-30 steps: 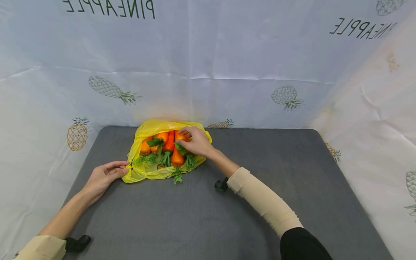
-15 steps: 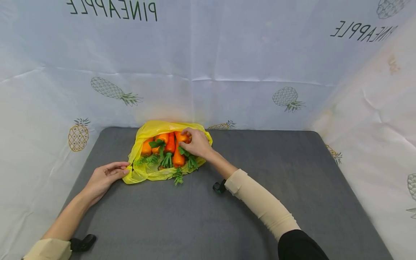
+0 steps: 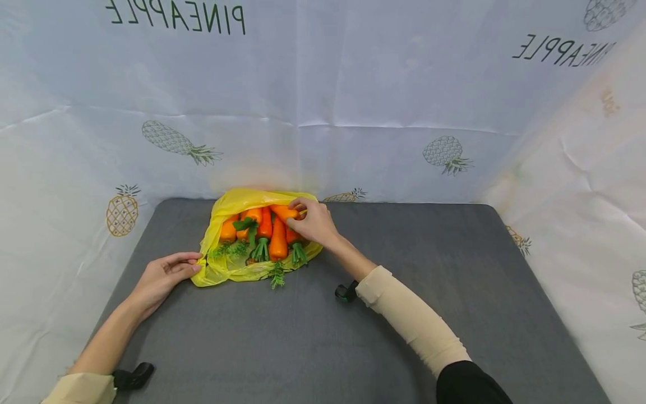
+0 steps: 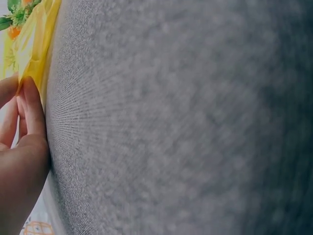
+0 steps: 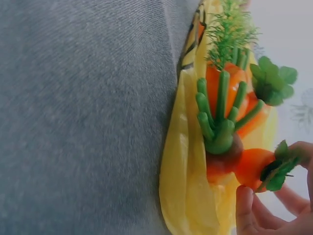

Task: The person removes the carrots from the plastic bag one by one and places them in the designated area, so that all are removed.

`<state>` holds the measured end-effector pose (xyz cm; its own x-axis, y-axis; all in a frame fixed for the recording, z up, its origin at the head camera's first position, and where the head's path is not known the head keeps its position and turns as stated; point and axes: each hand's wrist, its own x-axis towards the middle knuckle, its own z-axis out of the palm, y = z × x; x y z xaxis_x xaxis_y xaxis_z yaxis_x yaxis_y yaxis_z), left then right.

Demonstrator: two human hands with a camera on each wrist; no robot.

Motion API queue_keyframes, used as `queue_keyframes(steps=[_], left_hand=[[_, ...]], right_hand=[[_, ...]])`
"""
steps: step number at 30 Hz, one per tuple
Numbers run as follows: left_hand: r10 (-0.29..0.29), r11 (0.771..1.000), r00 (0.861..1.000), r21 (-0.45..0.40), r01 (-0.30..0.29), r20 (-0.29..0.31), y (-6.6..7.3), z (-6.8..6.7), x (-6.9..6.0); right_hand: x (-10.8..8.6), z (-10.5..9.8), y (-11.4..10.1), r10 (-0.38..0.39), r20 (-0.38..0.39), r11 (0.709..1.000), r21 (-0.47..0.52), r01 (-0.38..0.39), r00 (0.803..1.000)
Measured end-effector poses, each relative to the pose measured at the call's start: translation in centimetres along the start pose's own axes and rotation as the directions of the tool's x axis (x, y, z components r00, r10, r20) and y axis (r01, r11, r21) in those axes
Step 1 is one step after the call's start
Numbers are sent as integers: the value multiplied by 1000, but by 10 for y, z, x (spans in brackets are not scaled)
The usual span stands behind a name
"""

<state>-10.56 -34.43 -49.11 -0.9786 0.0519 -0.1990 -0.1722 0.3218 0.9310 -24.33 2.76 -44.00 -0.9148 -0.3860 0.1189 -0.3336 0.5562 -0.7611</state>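
Note:
A yellow plastic bag (image 3: 237, 196) lies on its side at the back of the table, its mouth spread toward me. Several orange carrots with green tops fill it, among them a long carrot (image 3: 278, 241) in the middle. At the bag's front left corner my left hand (image 3: 158, 280) pinches the plastic (image 4: 32, 63) between thumb and fingers. My right hand (image 3: 317, 224) is at the bag's right side, fingers and thumb gripping a carrot (image 3: 284, 212) by its leafy end. In the right wrist view that carrot's leaves (image 5: 277, 175) show between the fingers; the head view hides them.
The grey table (image 3: 323, 336) reaches from the bag to the near side. A white cloth (image 3: 373, 90) printed with pineapples hangs behind it and down both sides. One feathery green sprig (image 3: 277, 275) hangs over the bag's front rim.
My right hand has shifted a little right, and the gripped carrot now lies more across the bag's top. Its green leaves have gone from sight in the head view. My left hand stays put.

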Motion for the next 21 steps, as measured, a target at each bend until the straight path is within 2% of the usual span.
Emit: queue_keyframes(steps=[4, 11, 21], left_hand=[[12, 1000, 1000, -5, -12, -7, 0, 1, 0], [14, 1000, 1000, 3, -14, -12, 0, 2, 0], [26, 1000, 1000, -14, -26, -3, -1, 2, 1]], right_hand=[[-8, -12, 3, 8, 5, 999, 48, -8, 1000], [-28, -38, 11, -24, -10, 993, 112, 25, 1000], [-61, -75, 21, -36, -27, 991, 131, 39, 999]])
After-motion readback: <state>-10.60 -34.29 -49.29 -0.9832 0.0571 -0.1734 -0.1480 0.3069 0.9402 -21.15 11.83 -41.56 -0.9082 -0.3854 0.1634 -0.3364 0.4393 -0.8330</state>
